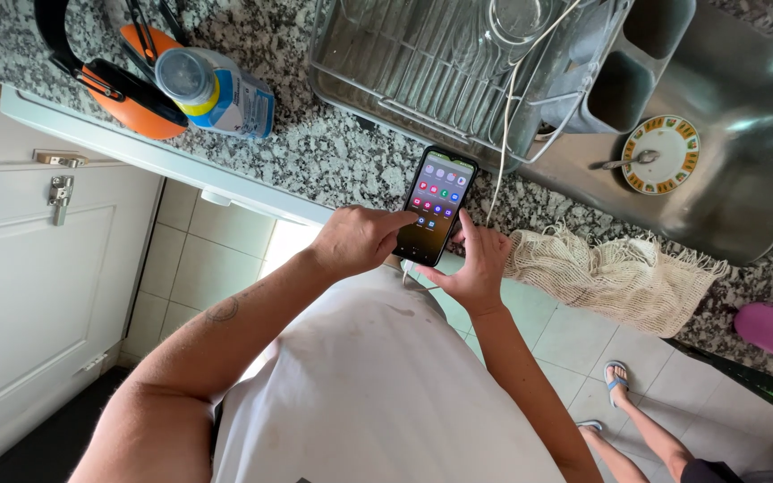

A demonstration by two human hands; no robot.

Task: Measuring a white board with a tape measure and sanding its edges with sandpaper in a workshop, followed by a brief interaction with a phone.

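Your biggest neighbours are the stainless sink (744, 179) at the right and the wire dish rack (422, 72) beside it, both set in the speckled granite counter (315, 152). In the sink lies a small patterned plate (664, 154) with a spoon on it. A woven cream cloth (610, 273) hangs over the counter edge just right of your hands, and an orange ear-defender set (127, 94) and a capped plastic bottle (216, 89) rest well apart at the left.

The smartphone (437, 204) sits propped at the counter edge, its lit screen full of app icons and facing you. Your right hand (478, 264) cradles its lower edge from below, thumb up along the side; your left hand (360, 237) is curled with the forefinger touching the screen. The hands are near each other but not joined, both on the phone.

Judge it light, stiff and flat, with slick glass (and glass cracks on a tile floor). Grip it by the long side edges, low down, rather than by the screen face, and mind the white cable (503, 134) trailing close by
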